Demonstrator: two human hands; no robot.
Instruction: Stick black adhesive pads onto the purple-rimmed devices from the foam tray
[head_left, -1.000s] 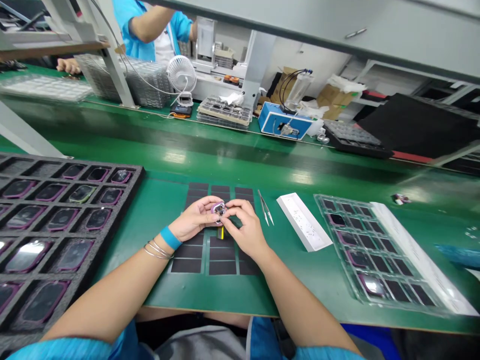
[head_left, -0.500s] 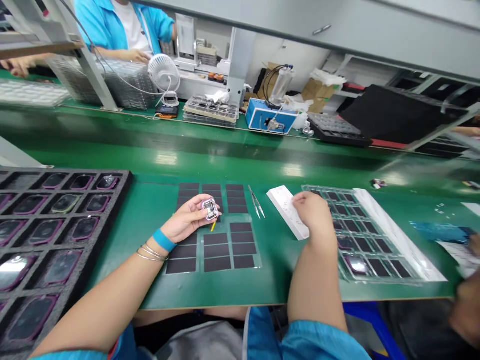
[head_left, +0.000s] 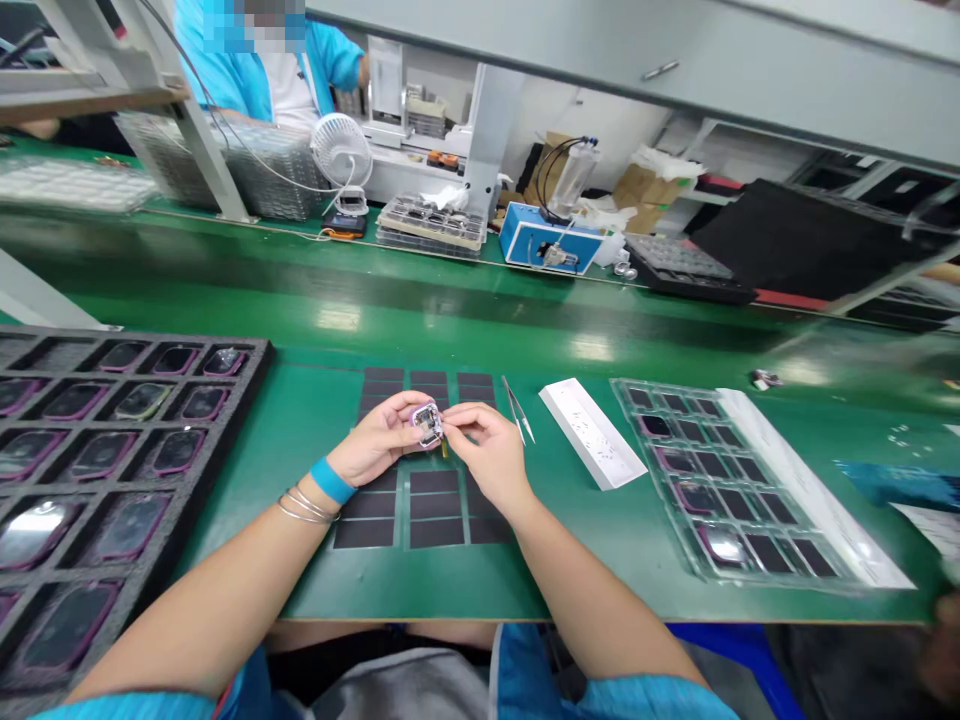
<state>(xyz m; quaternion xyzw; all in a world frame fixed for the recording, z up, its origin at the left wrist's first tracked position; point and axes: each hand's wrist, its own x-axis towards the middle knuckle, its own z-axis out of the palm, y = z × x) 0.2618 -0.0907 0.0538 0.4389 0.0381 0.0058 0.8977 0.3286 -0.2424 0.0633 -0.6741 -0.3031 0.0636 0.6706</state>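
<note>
Near the middle of the frame, the left hand (head_left: 379, 435) has its thumb and fingers clamped on a small purple-edged device (head_left: 427, 424), its inner parts facing up. At the device's right edge, the thumb and forefinger of the right hand (head_left: 491, 455) come close together; whether they pinch a small part cannot be told. A yellowish tab (head_left: 444, 450) hangs below the device. The left wrist wears a blue band (head_left: 332, 482) and thin metal bangles (head_left: 306, 506).

Beneath the hands, dark rectangular strips (head_left: 437, 531) lie in columns on the green tabletop (head_left: 360, 590). Just right of them are tweezers (head_left: 517, 412), then a slanted white tray (head_left: 619, 475) with tiny pieces inside. Farther right lies a clear plastic tray (head_left: 694, 560) of dark rectangles, a few purple-framed pieces along its left column. At the left edge, a dark foam tray (head_left: 251, 400) holds purple-framed screens and one greenish-framed one. In the upper left, a white fan (head_left: 342, 150) stands before a co-worker in blue (head_left: 322, 60).
</note>
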